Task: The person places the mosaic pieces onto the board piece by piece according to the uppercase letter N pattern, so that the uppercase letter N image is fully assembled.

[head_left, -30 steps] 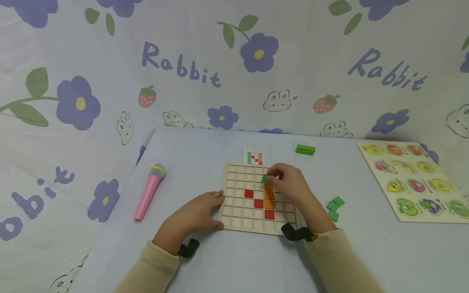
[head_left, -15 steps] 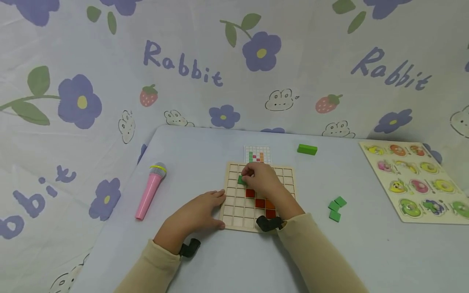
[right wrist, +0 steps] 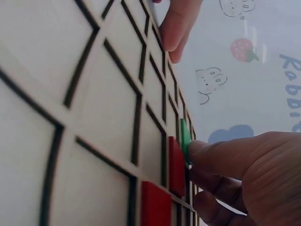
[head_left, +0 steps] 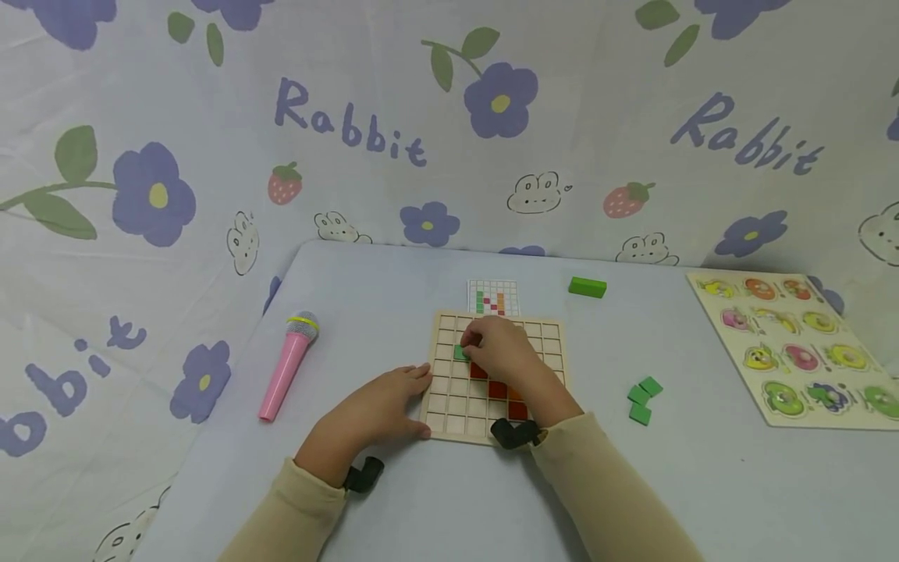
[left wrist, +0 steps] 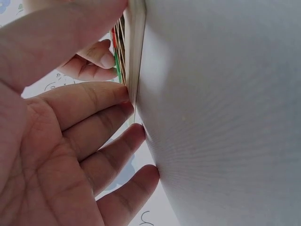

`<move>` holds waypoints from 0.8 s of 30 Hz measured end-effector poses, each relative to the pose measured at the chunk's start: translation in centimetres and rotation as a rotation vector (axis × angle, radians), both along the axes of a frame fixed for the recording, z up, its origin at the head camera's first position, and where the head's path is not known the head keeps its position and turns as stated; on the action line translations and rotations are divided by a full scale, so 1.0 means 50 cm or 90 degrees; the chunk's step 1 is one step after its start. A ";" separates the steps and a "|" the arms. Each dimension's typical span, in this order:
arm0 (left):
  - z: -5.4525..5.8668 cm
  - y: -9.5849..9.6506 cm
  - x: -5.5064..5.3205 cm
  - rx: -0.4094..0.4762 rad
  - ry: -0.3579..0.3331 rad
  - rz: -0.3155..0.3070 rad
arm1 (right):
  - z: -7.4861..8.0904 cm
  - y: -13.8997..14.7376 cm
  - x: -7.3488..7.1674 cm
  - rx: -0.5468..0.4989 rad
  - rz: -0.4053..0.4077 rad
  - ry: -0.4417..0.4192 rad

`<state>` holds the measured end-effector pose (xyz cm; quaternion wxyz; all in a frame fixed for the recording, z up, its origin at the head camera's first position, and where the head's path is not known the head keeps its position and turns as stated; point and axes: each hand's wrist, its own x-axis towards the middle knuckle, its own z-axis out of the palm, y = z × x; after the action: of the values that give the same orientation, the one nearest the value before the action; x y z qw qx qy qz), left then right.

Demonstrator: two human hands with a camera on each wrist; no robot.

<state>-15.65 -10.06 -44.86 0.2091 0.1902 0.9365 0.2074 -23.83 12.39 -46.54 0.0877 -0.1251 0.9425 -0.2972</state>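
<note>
A square wooden grid board (head_left: 456, 425) lies on the table in the head view. My right hand (head_left: 504, 349) pinches a small green square tile (head_left: 460, 353) between thumb and fingertips at the board's left part. In the right wrist view that green tile (right wrist: 185, 141) stands just beyond a red tile (right wrist: 176, 165). Several red tiles (head_left: 497, 389) step diagonally down to the right; my right hand and wrist largely cover the orange ones. My left hand (head_left: 382, 402) rests its extended fingertips and thumb against the board's left edge, as the left wrist view (left wrist: 70, 141) confirms.
Behind the board lies a printed pattern card (head_left: 492, 289). Loose green tiles (head_left: 640, 414) sit to the right, with a green block (head_left: 587, 287) farther back. A pink toy microphone (head_left: 284, 375) lies left; a fruit puzzle board (head_left: 747, 382) lies far right.
My right hand has carried the green tile leftward from above the orange column, then slightly down toward the near side, beside the upper red tile. The left hand stays at the board's edge.
</note>
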 end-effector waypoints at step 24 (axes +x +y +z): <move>-0.004 0.001 -0.002 -0.003 -0.001 0.000 | 0.044 0.182 0.048 -0.035 -0.096 0.022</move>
<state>-15.75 -10.02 -45.04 0.2104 0.1898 0.9367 0.2055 -21.43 21.50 -44.36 0.0450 -0.0611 0.9421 -0.3265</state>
